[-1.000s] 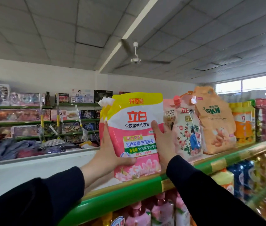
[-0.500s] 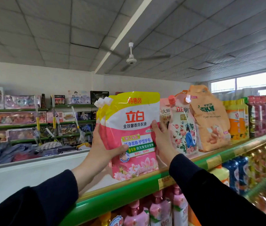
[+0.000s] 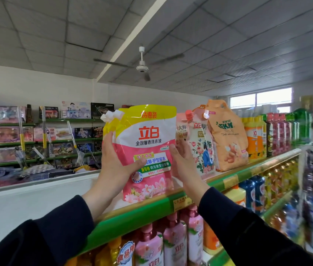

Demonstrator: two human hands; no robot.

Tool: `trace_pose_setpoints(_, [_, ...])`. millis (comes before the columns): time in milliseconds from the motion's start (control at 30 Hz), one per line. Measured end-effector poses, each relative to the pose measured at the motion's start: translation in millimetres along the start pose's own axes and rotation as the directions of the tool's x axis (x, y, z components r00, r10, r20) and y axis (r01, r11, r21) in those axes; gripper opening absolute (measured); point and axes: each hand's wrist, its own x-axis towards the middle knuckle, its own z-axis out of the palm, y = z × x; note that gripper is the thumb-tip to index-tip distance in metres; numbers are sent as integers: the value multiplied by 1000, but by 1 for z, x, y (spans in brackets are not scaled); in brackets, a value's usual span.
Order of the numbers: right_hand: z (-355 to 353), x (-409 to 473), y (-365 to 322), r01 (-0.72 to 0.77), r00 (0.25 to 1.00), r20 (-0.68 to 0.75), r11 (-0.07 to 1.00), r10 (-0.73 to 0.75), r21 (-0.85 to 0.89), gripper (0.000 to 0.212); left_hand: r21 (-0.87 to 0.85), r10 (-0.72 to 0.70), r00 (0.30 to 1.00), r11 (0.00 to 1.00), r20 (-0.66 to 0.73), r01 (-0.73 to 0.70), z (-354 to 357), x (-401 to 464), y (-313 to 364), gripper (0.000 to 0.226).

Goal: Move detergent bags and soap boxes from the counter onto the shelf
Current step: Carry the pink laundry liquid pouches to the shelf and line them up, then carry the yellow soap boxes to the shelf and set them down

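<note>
Detergent bag held upright at the top shelf's front edge

Pink bottles fill the tier below the shelf; the left hand and right hand clasp the detergent bag by its sides, thumbs across its front, with a floral pouch and orange bag just beside it.

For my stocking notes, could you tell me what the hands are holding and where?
Both hold the pink-and-yellow detergent bag upright on the top shelf: left hand on its left edge, right hand on its right edge.
</note>
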Motion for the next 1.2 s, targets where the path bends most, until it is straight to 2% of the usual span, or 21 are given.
trace_pose_setpoints(100, [-9,-28,-16,55,998,-37,990,-60,-129,77,139,92,996,986,-11,-90,8,-11,8,119])
trace_pose_setpoints(167, [-16,-48,-26,54,997,-49,981,-64,-184,75,151,138,990,979,26,-140,14,-22,15,118])
trace_pose_setpoints(300, [-27,-96,-49,66,982,-146,942,-120,-330,64,34,198,972,978,130,-204,22,-47,26,108])
trace_pose_setpoints(400, [-36,-140,-67,40,969,-207,910,-137,-412,61,-88,212,957,976,197,-199,34,-66,33,99])
trace_pose_setpoints(533, [-61,-212,-89,-40,939,-311,851,-147,-524,61,-279,212,921,953,326,-120,63,-100,42,86])
trace_pose_setpoints(667, [-96,-281,-122,-157,884,-437,775,-166,-613,53,-393,211,857,919,470,-11,105,-140,62,81])
trace_pose_setpoints(767, [-127,-343,-164,-259,805,-550,703,-221,-663,49,-509,240,782,853,576,114,143,-181,98,75])
trace_pose_setpoints(900, [-148,-415,-220,-383,697,-646,599,-312,-703,46,-609,364,678,778,639,156,183,-230,153,71])
trace_pose_setpoints(1067, [-158,-504,-291,-501,584,-715,522,-385,-690,46,-691,538,483,687,691,225,218,-299,235,67])
trace_pose_setpoints(1200, [-164,-584,-355,-617,498,-722,389,-480,-684,48,-721,648,317,619,693,312,238,-364,315,72])
